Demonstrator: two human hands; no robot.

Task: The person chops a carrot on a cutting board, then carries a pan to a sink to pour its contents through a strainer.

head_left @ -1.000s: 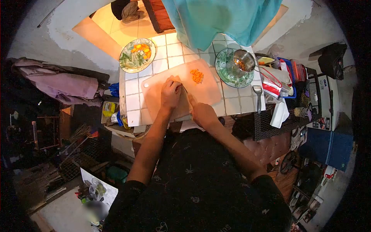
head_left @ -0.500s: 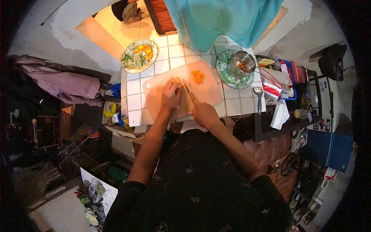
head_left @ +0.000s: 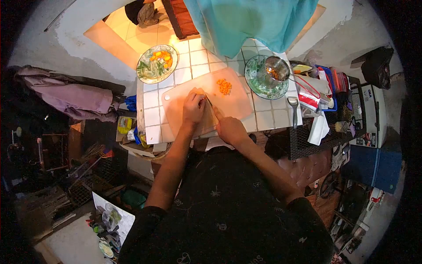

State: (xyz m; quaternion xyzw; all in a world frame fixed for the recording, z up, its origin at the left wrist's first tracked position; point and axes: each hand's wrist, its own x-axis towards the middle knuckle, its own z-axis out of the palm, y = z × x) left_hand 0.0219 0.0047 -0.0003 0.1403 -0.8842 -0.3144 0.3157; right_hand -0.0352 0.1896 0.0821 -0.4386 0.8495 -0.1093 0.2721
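My left hand (head_left: 194, 108) is closed with bent fingers over the pale pink cutting board (head_left: 239, 105). A carrot piece is under its fingertips, almost wholly hidden now. Gripped in my right hand (head_left: 231, 130) is a knife (head_left: 209, 101), its index finger stretched along the top of the blade. The blade's front part lies close beside the left fingertips. Farther up the board, to the right of the blade, sits a small pile of diced carrot (head_left: 224, 86).
A plate (head_left: 145, 79) with orange pieces and green-white vegetables stands back left. At the right are a green-patterned glass plate (head_left: 259, 90), a metal strainer (head_left: 278, 67) with bits inside, and a peeler (head_left: 293, 110). A teal curtain (head_left: 255, 26) hangs behind. A person's leg (head_left: 146, 15) shows beyond the opening.
My right hand and the knife have shifted slightly left, closer to the left fingertips. The diced pile looks the same. The whole view has moved a little.
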